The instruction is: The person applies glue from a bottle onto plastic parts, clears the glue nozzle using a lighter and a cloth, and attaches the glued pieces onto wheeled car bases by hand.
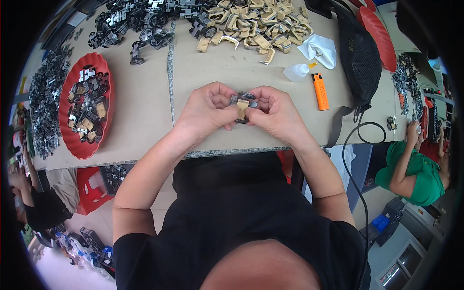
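Note:
Between both hands, just above the near part of the table, is a small toy car chassis (253, 104) with dark wheels and a tan plastic piece (242, 108) on it. My left hand (208, 108) grips its left side, the thumb pressing on the tan piece. On the other side my right hand (276, 112) holds it with thumb and fingers, the thumb tip against the tan piece's lower right. A dark wheel shows at the top between the fingertips. The fingers partly cover the chassis, so its underside is hidden.
A red scalloped tray (64, 108) of finished-looking pieces stands left. Heaps of black chassis (130, 21) and tan parts (263, 24) lie at the back. A small bottle (296, 72), an orange lighter (320, 92), white cloth (320, 50) and black bag (357, 58) are right. A co-worker in green sits far right.

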The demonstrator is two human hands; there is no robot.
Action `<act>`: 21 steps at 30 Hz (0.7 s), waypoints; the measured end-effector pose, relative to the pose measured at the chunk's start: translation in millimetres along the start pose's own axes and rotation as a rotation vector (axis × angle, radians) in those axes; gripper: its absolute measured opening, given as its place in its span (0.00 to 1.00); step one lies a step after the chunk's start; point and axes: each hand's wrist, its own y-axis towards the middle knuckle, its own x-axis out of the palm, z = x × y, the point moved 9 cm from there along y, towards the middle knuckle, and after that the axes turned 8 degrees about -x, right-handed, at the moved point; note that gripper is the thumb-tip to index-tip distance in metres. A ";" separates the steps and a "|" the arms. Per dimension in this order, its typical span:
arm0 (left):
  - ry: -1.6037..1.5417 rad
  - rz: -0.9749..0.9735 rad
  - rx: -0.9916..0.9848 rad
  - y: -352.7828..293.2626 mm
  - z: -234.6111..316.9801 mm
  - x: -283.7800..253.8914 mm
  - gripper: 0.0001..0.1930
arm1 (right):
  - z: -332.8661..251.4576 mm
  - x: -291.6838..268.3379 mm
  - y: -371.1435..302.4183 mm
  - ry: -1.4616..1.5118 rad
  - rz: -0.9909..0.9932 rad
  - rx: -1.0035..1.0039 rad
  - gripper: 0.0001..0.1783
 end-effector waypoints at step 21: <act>-0.332 -0.493 -0.350 -6.0 -10.6 18.1 0.12 | -82.1 21.5 -11.1 -0.511 -0.302 -0.628 0.17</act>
